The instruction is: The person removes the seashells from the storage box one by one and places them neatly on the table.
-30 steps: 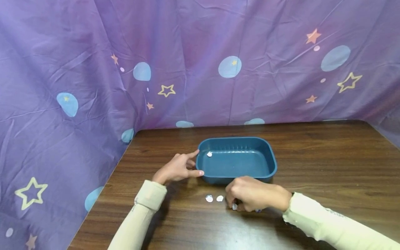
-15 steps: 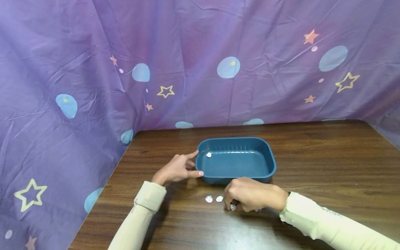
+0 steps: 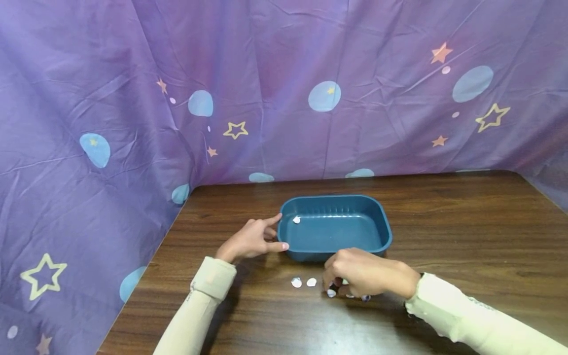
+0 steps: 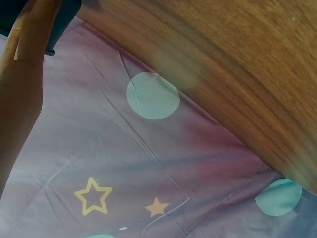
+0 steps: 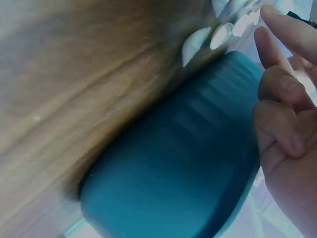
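Note:
A blue rectangular basin (image 3: pixel 335 236) stands on the wooden table, with one small white shell-like piece (image 3: pixel 296 220) inside near its left end. My left hand (image 3: pixel 250 240) touches that end, its straight index finger and thumb at the rim; in the left wrist view the fingers (image 4: pixel 34 29) meet the basin at the top left corner. In front of the basin, my right hand (image 3: pixel 361 271) is bent over a row of similar pieces. A white piece (image 3: pixel 331 293) lies by its fingertips, and nothing shows between the fingers (image 5: pixel 282 84) in the right wrist view.
Left of the right hand lie two more white pieces (image 3: pixel 303 282). Another piece (image 3: pixel 366 298), with a dark mark, lies partly under that hand. A purple curtain (image 3: pixel 284 98) with stars hangs behind and to the left of the table (image 3: pixel 466 236).
The right hand has risen slightly and shifted a little right, so more of the row beneath it shows. The left hand and basin stay in place.

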`<state>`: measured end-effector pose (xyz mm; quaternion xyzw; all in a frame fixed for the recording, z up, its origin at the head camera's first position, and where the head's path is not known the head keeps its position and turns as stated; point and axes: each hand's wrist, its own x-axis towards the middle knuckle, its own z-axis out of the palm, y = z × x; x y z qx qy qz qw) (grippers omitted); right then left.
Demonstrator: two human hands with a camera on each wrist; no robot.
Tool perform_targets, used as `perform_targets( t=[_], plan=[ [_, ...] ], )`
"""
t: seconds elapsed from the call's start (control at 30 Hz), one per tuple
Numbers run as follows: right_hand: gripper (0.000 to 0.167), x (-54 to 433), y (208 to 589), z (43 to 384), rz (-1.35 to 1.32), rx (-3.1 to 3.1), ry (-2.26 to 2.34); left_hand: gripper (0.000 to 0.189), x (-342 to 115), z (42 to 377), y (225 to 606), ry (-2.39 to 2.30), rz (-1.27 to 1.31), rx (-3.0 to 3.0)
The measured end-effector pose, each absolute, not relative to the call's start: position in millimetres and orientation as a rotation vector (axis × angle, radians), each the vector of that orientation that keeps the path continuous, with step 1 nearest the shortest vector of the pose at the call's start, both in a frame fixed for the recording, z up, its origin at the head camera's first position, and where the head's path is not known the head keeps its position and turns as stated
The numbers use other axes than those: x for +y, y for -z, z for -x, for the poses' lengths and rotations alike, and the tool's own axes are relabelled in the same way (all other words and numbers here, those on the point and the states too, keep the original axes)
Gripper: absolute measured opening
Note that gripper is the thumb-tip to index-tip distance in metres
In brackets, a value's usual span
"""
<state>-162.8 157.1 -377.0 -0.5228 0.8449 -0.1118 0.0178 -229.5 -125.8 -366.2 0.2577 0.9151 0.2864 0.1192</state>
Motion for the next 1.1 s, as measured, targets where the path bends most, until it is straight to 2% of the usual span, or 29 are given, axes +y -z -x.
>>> perform_targets(
  t=[0.67, 1.1],
  plan=[
    [0.022, 178.0, 362.2, 171.6, 1.635, 2.645, 0.625, 0.089, -125.7, 228.3, 366.3, -0.846, -0.731, 2.673],
    [0.014, 171.2, 330.2, 191.0, 1.621, 2.651, 0.486, 0.090, -125.3, 228.7, 366.1, -0.858, -0.760, 2.672]
  ],
)
